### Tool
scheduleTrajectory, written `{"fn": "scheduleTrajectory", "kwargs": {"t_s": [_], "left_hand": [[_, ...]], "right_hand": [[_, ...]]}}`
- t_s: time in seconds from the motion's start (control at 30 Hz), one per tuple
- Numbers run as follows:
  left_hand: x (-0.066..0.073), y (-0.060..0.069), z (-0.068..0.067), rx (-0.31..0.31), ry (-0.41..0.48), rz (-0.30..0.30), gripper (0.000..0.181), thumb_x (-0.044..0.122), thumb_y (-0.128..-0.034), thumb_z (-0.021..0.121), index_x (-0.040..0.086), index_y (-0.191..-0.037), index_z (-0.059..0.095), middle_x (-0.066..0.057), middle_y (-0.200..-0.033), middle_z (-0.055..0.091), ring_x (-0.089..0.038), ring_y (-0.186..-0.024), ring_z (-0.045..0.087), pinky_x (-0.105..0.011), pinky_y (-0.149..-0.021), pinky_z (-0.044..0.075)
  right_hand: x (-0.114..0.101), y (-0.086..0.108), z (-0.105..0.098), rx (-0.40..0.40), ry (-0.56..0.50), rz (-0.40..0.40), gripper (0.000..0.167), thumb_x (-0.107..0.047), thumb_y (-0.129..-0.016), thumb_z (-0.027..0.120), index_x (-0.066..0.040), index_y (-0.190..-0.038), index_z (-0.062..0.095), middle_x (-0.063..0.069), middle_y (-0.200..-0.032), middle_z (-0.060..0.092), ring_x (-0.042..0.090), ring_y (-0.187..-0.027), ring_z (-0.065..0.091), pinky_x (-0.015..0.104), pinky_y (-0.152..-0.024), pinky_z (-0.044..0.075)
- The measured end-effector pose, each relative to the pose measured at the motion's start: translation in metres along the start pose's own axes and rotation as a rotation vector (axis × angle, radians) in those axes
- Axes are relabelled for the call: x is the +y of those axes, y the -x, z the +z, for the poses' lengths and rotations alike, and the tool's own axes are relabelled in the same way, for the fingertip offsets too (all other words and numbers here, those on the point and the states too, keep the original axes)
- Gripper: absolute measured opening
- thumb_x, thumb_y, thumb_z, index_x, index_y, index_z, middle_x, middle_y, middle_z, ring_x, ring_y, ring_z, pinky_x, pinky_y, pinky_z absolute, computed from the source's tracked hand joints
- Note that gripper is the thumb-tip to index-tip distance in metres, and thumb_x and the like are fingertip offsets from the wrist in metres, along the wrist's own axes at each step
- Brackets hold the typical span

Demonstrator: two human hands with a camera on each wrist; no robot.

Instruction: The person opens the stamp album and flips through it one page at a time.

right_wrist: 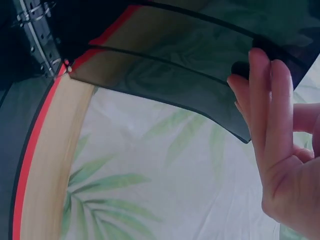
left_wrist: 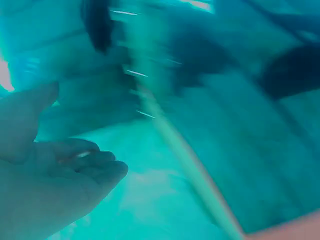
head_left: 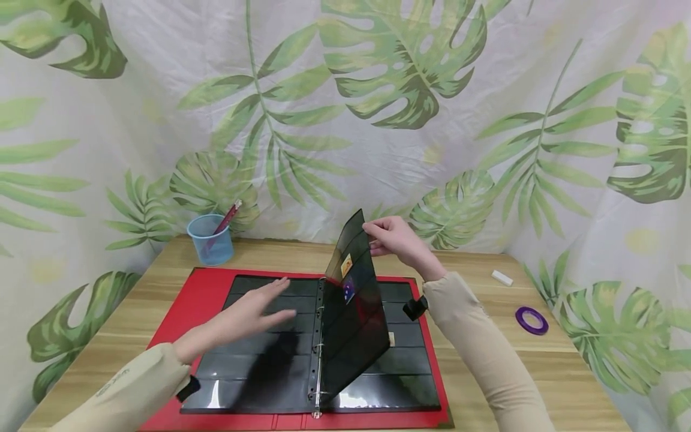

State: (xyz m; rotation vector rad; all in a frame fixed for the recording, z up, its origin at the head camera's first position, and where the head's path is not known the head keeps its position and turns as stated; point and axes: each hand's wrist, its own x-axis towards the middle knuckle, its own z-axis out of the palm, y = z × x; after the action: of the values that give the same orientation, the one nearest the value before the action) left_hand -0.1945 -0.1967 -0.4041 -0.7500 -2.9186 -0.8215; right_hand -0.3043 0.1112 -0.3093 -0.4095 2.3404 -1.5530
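Observation:
A red binder lies spread on the wooden table, its metal rings down the middle. The right hand pinches the outer edge of a dark, see-through pocket page, which stands raised from the rings with a yellow stamp and a purple stamp in it. In the right wrist view that hand is at the page's outer edge. The left hand is over the left page, fingers extended, holding nothing; the left wrist view shows it, blurred and tinted.
A blue cup with a dark red pen stands at the back left. A white block and a purple tape roll lie on the right side of the table. A leaf-patterned curtain hangs behind.

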Motion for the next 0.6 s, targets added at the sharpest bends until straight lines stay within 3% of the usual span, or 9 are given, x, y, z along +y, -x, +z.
{"fn": "scheduleTrajectory", "kwargs": {"t_s": [0.1, 0.13, 0.23, 0.3, 0.37, 0.6], "left_hand": [[0.033, -0.017, -0.012, 0.032, 0.087, -0.017, 0.065, 0.034, -0.0952, 0.065, -0.005, -0.144, 0.046, -0.022, -0.116, 0.068, -0.032, -0.099, 0.067, -0.045, -0.088, 0.055], [0.043, -0.023, -0.014, 0.043, 0.103, -0.025, 0.064, 0.035, -0.0958, 0.064, -0.003, -0.144, 0.048, -0.018, -0.103, 0.069, -0.026, -0.086, 0.065, -0.040, -0.081, 0.054], [0.070, -0.038, -0.019, 0.083, 0.157, -0.036, 0.061, 0.037, -0.0964, 0.063, -0.001, -0.143, 0.050, -0.015, -0.096, 0.070, -0.021, -0.074, 0.061, -0.036, -0.073, 0.052], [0.082, -0.045, -0.020, 0.108, 0.189, -0.030, 0.061, 0.037, -0.0970, 0.062, 0.000, -0.144, 0.049, -0.018, -0.117, 0.071, -0.030, -0.092, 0.070, -0.043, -0.084, 0.057], [0.091, -0.050, -0.021, 0.125, 0.218, -0.029, 0.060, 0.036, -0.0977, 0.061, 0.001, -0.145, 0.048, -0.020, -0.135, 0.063, -0.036, -0.114, 0.067, -0.049, -0.093, 0.056], [0.098, -0.057, -0.025, 0.083, 0.307, -0.113, 0.065, 0.043, -0.1003, 0.055, 0.003, -0.150, 0.041, -0.021, -0.149, 0.049, -0.037, -0.126, 0.060, -0.048, -0.100, 0.053]], "right_hand": [[-0.005, -0.003, 0.008, 0.002, -0.006, -0.013, 0.035, -0.023, -0.103, 0.052, 0.006, -0.118, 0.065, 0.000, -0.086, 0.056, 0.008, -0.065, 0.057, 0.021, -0.069, 0.060], [-0.006, -0.003, 0.010, 0.005, -0.012, -0.017, 0.033, -0.022, -0.103, 0.052, 0.006, -0.114, 0.065, 0.001, -0.084, 0.055, 0.008, -0.063, 0.055, 0.021, -0.068, 0.060], [-0.010, -0.005, 0.015, 0.004, -0.022, -0.030, 0.031, -0.022, -0.103, 0.052, 0.007, -0.105, 0.065, 0.000, -0.081, 0.055, 0.008, -0.062, 0.054, 0.023, -0.068, 0.060], [-0.011, -0.006, 0.019, 0.001, -0.031, -0.034, 0.032, -0.022, -0.103, 0.052, 0.006, -0.106, 0.066, 0.001, -0.083, 0.059, 0.008, -0.063, 0.058, 0.025, -0.069, 0.061], [-0.013, -0.008, 0.024, -0.002, -0.038, -0.038, 0.032, -0.022, -0.103, 0.053, 0.006, -0.108, 0.067, 0.002, -0.086, 0.062, 0.008, -0.063, 0.060, 0.027, -0.071, 0.061], [-0.018, -0.011, 0.037, 0.005, -0.058, -0.039, 0.035, -0.026, -0.101, 0.055, 0.005, -0.115, 0.067, 0.009, -0.098, 0.066, 0.009, -0.067, 0.067, 0.030, -0.072, 0.062]]}}
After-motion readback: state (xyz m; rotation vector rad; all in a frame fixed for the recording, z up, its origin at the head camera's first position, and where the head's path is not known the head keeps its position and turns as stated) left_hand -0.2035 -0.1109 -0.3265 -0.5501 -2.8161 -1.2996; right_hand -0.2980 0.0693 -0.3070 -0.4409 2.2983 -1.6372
